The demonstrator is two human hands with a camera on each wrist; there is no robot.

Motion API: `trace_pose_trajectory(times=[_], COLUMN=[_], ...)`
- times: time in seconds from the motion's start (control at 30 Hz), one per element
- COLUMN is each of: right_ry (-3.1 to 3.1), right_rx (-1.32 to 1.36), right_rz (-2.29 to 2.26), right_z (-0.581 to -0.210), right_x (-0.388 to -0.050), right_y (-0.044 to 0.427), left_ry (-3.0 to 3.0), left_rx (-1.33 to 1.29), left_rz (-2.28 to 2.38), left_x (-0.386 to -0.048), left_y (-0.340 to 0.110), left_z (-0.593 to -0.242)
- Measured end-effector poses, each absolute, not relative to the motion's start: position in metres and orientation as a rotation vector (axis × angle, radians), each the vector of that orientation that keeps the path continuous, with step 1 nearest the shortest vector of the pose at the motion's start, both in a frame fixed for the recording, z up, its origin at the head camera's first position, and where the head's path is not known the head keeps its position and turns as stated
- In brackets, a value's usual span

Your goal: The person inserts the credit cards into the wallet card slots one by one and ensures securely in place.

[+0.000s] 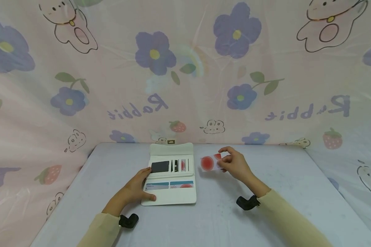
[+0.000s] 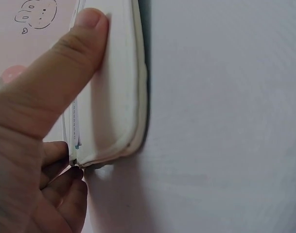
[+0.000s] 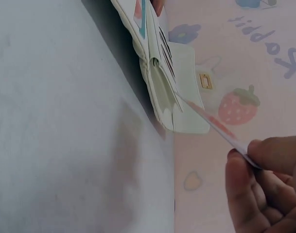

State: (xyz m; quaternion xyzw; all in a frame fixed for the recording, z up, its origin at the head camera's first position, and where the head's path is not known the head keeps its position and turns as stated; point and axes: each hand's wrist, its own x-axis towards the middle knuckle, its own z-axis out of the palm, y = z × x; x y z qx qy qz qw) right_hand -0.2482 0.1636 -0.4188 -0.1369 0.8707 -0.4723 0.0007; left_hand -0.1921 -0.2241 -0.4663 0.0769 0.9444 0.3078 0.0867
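Observation:
A white wallet [image 1: 169, 197] lies unfolded on the table in the head view. Cards fill its slots: a dark card [image 1: 160, 166] at upper left, and two blue-topped cards [image 1: 157, 186] in the lower pocket. My left hand [image 1: 135, 188] grips the wallet's left edge; in the left wrist view its thumb [image 2: 65, 63] lies over the white cover and the other fingers curl at the edge. To the right of the wallet, my right hand [image 1: 236, 165] pinches a pale card with a red circle [image 1: 207, 163] between thumb and fingers. The right wrist view shows that card [image 3: 213, 121] nearly edge-on.
Beneath everything is a white-covered table [image 1: 210, 223]. A patterned curtain [image 1: 191, 92] with flowers and rabbits rises behind it. A metal clasp [image 1: 171, 141] shows at the wallet's far flap. Black wrist mounts [image 1: 248, 203] sit by both sleeves.

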Motion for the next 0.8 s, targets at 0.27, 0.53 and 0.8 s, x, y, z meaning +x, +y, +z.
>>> trace_pose_trajectory(times=[0.27,0.53,0.8], right_ry=[2.69,2.667,2.669], right_rx=[-0.402,-0.351,-0.3], right_rz=[-1.533,-1.582,-1.621], right_z=[-0.423,-0.429,-0.437], right_x=[-0.25,-0.252,-0.257], right_y=[0.147,0.13,0.117], left_ry=[2.822,2.821,2.809], left_rx=[0.226,0.22,0.215], left_rz=[0.911,0.906,0.92], left_x=[-0.192,-0.193,-0.193], left_y=[-0.223,-0.224,-0.224], left_z=[-0.467,-0.468,-0.468])
